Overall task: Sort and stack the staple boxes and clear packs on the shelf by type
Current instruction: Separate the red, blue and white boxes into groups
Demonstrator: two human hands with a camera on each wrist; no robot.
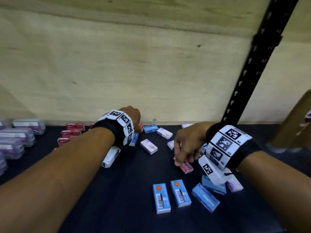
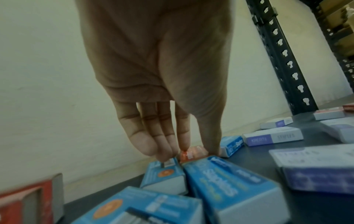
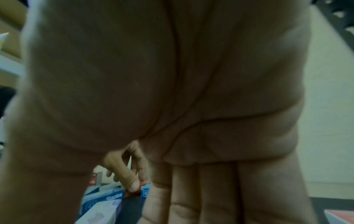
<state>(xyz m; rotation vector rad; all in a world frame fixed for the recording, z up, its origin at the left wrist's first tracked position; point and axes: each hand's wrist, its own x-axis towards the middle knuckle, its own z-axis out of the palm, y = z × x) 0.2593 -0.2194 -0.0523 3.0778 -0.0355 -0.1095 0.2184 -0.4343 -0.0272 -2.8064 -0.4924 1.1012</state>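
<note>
On the dark shelf (image 1: 126, 182) lie loose blue, red and purple-white staple boxes. My left hand (image 1: 136, 124) reaches to the back wall; in the left wrist view its thumb and fingertips (image 2: 184, 144) pinch a small red box (image 2: 193, 153) lying among blue boxes (image 2: 233, 188). My right hand (image 1: 180, 157) hangs over the middle of the shelf, fingers curled down onto another red box (image 1: 186, 166); its thumb is hidden. Red boxes (image 1: 70, 133) sit grouped at the back left, and clear packs (image 1: 16, 137) are stacked at the far left.
Three blue boxes (image 1: 180, 193) lie near the front edge, and purple-white boxes (image 1: 149, 146) lie scattered in the middle. A black perforated upright (image 1: 252, 64) rises at the right. A cardboard box (image 1: 292, 125) stands beyond it. The wooden back wall closes off the shelf.
</note>
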